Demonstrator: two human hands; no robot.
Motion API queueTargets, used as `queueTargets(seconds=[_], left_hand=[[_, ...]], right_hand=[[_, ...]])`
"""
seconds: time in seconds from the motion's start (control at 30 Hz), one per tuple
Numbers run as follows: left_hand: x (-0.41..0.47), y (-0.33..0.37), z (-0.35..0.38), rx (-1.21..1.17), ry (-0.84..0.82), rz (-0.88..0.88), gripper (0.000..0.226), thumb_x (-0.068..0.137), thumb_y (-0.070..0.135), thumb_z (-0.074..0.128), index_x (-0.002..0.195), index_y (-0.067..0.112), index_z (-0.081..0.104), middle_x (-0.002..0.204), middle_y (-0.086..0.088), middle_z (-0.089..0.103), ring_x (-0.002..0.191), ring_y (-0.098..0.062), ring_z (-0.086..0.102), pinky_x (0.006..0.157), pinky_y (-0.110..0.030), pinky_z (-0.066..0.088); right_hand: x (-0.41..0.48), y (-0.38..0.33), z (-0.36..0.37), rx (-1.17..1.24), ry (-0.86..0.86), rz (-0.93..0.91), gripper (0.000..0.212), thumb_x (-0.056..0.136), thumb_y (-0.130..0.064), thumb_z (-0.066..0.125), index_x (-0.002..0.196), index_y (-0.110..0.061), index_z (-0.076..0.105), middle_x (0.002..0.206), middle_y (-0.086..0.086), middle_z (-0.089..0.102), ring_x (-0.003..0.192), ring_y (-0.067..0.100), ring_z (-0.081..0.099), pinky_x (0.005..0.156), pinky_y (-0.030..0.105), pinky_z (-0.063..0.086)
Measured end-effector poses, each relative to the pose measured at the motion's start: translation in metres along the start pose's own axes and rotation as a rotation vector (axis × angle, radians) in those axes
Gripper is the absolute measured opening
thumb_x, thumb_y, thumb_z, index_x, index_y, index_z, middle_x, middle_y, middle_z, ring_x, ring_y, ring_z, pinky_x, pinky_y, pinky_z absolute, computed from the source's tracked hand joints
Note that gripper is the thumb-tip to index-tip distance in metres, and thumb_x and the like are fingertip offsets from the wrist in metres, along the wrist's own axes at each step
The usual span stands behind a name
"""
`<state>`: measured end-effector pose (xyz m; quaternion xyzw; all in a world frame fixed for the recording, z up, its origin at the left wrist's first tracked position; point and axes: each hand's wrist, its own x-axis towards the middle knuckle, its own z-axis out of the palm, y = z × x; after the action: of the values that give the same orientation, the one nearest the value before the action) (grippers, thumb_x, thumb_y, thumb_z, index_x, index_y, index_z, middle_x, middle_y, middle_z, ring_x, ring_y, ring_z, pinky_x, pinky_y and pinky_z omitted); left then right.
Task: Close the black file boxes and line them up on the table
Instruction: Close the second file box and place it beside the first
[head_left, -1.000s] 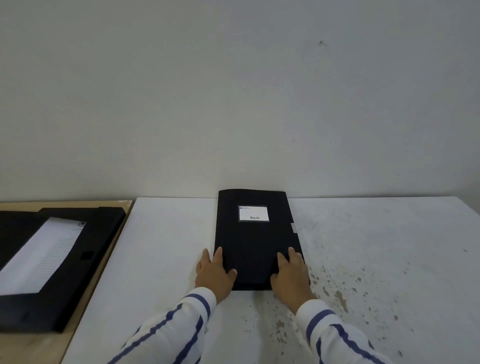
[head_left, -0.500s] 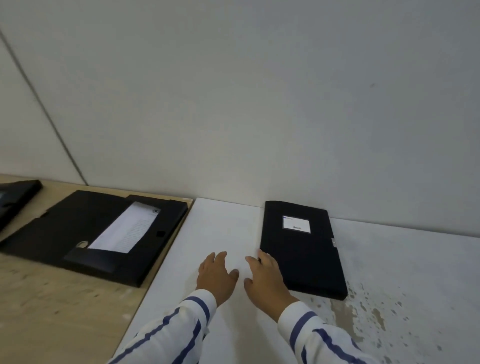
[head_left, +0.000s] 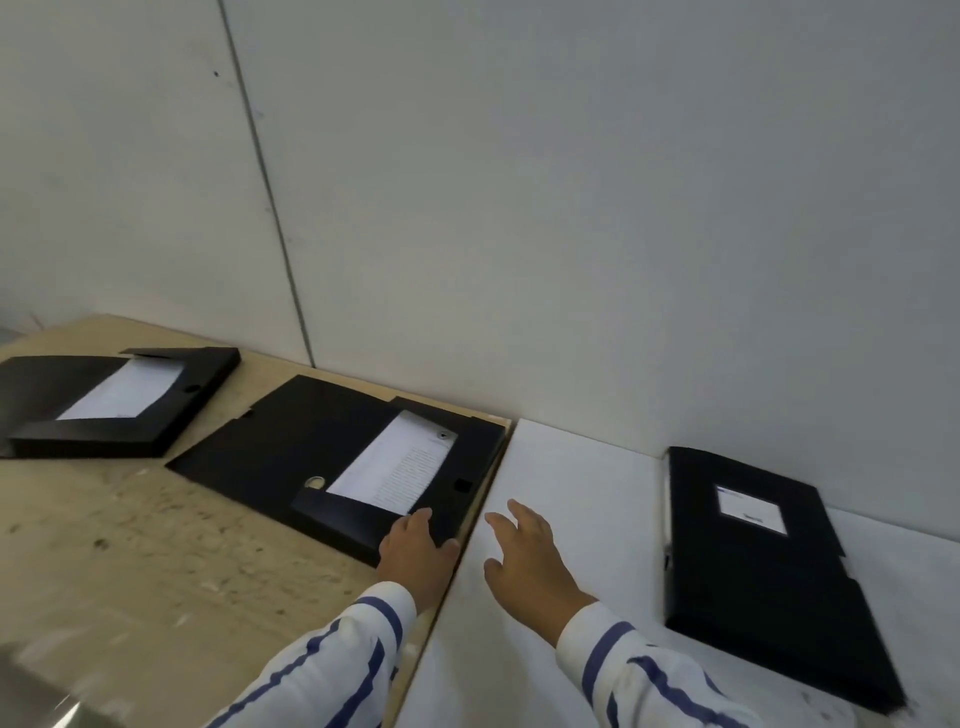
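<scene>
Head view: my left hand (head_left: 415, 553) rests with fingers loosely spread on the near right corner of the open file box (head_left: 343, 462), touching its black edge and gripping nothing that I can make out. This open file box lies flat on the wooden surface (head_left: 156, 561), lid folded out to the left, with a printed white sheet (head_left: 395, 465) exposed inside and a round finger hole (head_left: 314, 482) visible in the near flap. Its right edge sits just beside the seam where the wooden surface meets the white surface (head_left: 571, 478). My right hand (head_left: 524, 564) is over the white surface, fingers spread and empty, palm facing down; whether it touches the surface cannot be determined. It lies between the open file box and the closed file box (head_left: 763, 571), apart from both. The closed file box lies flat on the white surface, far end close to the wall (head_left: 571, 208), lid shut, with a white label (head_left: 750, 509) on its top face near the far end. A second open file box (head_left: 114, 400) lies farther left on the wooden surface, well apart from my hands, also showing a white sheet inside. Both my forearms wear white sleeves with blue stripes (head_left: 332, 660). The near part of the white surface carries dark speckled stains, blurred at the lower right
</scene>
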<state>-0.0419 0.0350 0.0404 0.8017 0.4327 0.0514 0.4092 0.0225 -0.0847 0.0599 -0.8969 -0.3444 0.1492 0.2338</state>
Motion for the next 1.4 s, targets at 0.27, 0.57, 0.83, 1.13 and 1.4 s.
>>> queueTargets(seconds=[0.27,0.57,0.83,1.13,1.4], left_hand=[[0.08,-0.075,-0.089,0.005,-0.033,-0.057,0.061,0.087,0.033,0.057,0.141,0.014,0.036,0.147,-0.013,0.039,0.132,-0.035,0.041,0.109,-0.045,0.038],[0.155,-0.144,-0.149,-0.445,-0.063,-0.367,0.049,0.086,0.021,0.057,0.13,0.001,0.047,0.128,-0.019,0.055,0.109,-0.036,0.053,0.095,-0.041,0.044],[0.189,-0.145,-0.169,-1.003,0.088,-0.693,0.042,0.09,0.015,0.054,0.131,0.007,0.047,0.118,-0.009,0.052,0.111,-0.033,0.052,0.098,-0.04,0.043],[0.204,-0.15,-0.182,-1.121,0.126,-0.46,0.03,0.087,0.017,0.057,0.117,0.019,0.053,0.113,-0.001,0.061,0.105,-0.026,0.056,0.098,-0.042,0.045],[0.175,-0.111,-0.178,-0.283,0.105,0.212,0.014,0.088,0.016,0.055,0.099,0.025,0.054,0.093,-0.004,0.061,0.086,-0.027,0.059,0.074,-0.032,0.043]], right_hand=[[0.065,-0.083,0.074,-0.036,-0.108,-0.016,0.055,0.093,-0.02,0.048,0.145,-0.019,0.028,0.158,0.007,0.012,0.146,0.028,0.006,0.119,0.04,0.016],[0.101,-0.106,0.135,-0.251,-0.173,0.161,0.06,0.096,-0.024,0.042,0.148,-0.032,0.015,0.161,0.002,0.003,0.146,0.032,-0.003,0.115,0.062,0.0],[0.106,-0.101,0.148,-0.284,-0.158,0.2,0.058,0.096,-0.034,0.041,0.147,-0.036,0.014,0.16,-0.002,0.011,0.146,0.032,-0.004,0.112,0.065,-0.005],[0.107,-0.1,0.146,-0.281,-0.164,0.201,0.057,0.096,-0.037,0.04,0.147,-0.038,0.015,0.16,-0.005,0.013,0.147,0.03,-0.004,0.112,0.062,-0.009],[0.105,-0.098,0.143,-0.136,-0.104,0.212,0.057,0.092,-0.037,0.046,0.145,-0.038,0.023,0.159,-0.006,0.014,0.147,0.024,-0.001,0.114,0.057,-0.011]])
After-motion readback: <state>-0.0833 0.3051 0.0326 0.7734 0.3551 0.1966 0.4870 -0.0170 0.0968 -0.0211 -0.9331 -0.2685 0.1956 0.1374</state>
